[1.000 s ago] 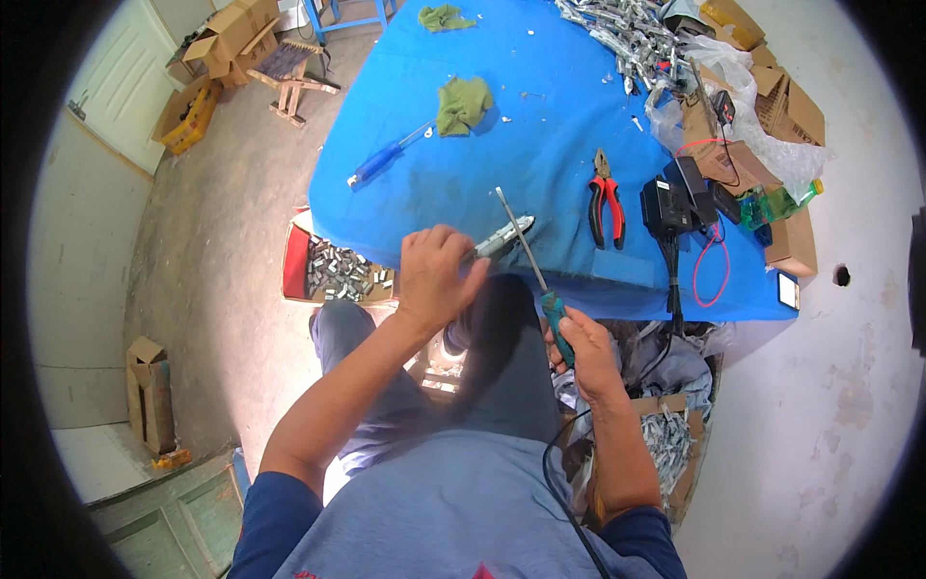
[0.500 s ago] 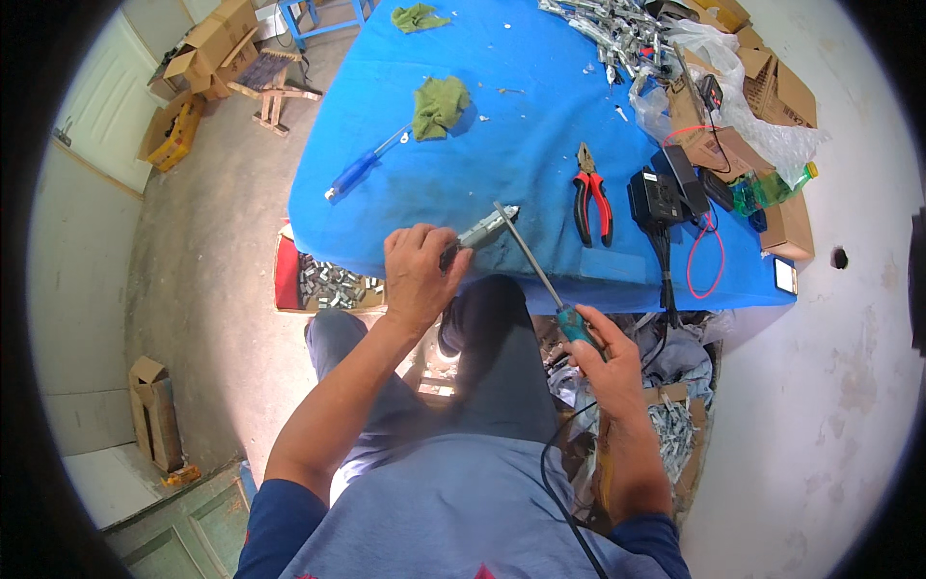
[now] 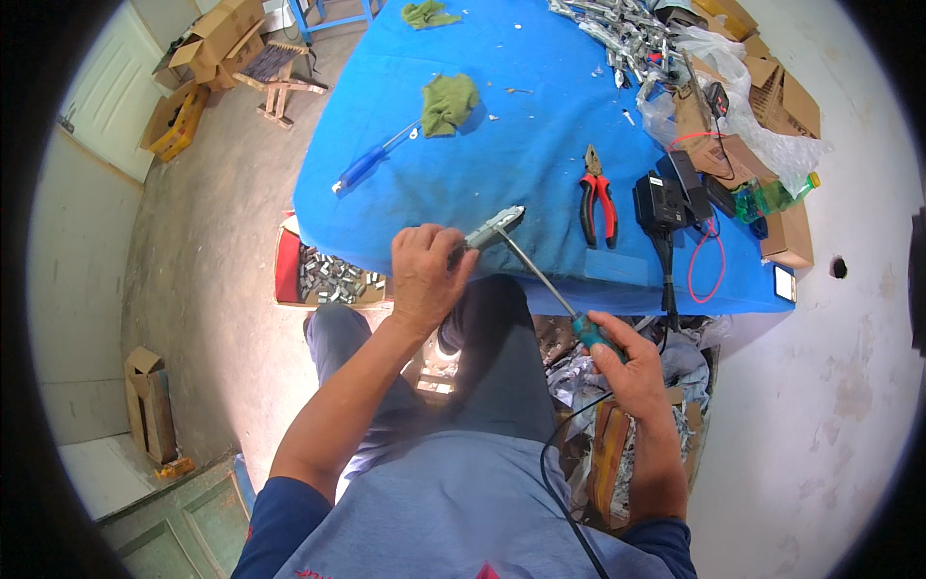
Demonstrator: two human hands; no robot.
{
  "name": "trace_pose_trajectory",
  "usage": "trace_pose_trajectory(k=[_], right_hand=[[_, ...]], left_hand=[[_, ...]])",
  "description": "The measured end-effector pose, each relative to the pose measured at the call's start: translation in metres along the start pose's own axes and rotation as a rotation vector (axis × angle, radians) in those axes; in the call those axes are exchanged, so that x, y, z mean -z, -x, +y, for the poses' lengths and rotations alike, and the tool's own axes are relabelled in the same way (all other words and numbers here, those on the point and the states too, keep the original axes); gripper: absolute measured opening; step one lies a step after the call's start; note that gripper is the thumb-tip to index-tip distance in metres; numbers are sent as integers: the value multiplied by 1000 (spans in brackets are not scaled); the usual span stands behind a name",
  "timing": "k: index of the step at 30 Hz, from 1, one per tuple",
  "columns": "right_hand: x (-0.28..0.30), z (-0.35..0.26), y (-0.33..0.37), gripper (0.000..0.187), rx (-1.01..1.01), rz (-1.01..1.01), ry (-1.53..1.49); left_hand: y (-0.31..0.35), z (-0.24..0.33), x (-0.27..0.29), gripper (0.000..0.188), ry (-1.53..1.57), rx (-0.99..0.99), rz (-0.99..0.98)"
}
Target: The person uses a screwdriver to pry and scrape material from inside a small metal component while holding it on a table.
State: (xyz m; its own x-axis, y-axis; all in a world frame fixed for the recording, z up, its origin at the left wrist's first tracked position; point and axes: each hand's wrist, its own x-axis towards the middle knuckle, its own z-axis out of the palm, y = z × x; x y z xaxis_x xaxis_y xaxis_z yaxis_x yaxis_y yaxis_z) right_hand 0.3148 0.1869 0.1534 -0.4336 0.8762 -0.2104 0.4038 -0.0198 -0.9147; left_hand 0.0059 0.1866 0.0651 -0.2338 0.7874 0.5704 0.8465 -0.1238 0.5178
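Observation:
My left hand (image 3: 429, 275) is closed around the near end of a slim silver-grey metal part (image 3: 489, 228) at the table's front edge. Its far end points away to the right, and my fingers cover the rest. In my right hand (image 3: 629, 365) is a screwdriver (image 3: 543, 277) with a teal handle and a long steel shaft. The shaft slants up to the left, its tip against or just beside the metal part; actual contact is too small to tell. Pliers (image 3: 598, 198) with red and black handles lie to the right. A blue-handled screwdriver (image 3: 371, 162) rests at the left.
The blue-covered table (image 3: 386, 217) carries green cloths (image 3: 449, 104), a heap of metal parts (image 3: 617, 39), black power adapters (image 3: 660, 201), a green bottle (image 3: 775, 196) and a phone (image 3: 784, 283). Below its left edge sits a box (image 3: 286, 272) of small metal pieces. A wall (image 3: 839, 386) stands right.
My right hand has shifted right and slightly down. The screwdriver tip no longer crosses over the metal part's far end but lies at its near side. My left hand keeps its hold.

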Motion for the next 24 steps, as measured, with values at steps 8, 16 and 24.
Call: trace_pose_trajectory(k=[8, 16, 24], right_hand=[[5, -13, -8, 45, -158, -46, -159], [10, -20, -10, 46, -124, -26, -85], [22, -38, -16, 41, -157, -79, -8]], left_hand=[[1, 1, 2, 25, 4, -16, -4], [2, 2, 0, 25, 19, 8, 3], [3, 3, 2, 24, 21, 6, -10]])
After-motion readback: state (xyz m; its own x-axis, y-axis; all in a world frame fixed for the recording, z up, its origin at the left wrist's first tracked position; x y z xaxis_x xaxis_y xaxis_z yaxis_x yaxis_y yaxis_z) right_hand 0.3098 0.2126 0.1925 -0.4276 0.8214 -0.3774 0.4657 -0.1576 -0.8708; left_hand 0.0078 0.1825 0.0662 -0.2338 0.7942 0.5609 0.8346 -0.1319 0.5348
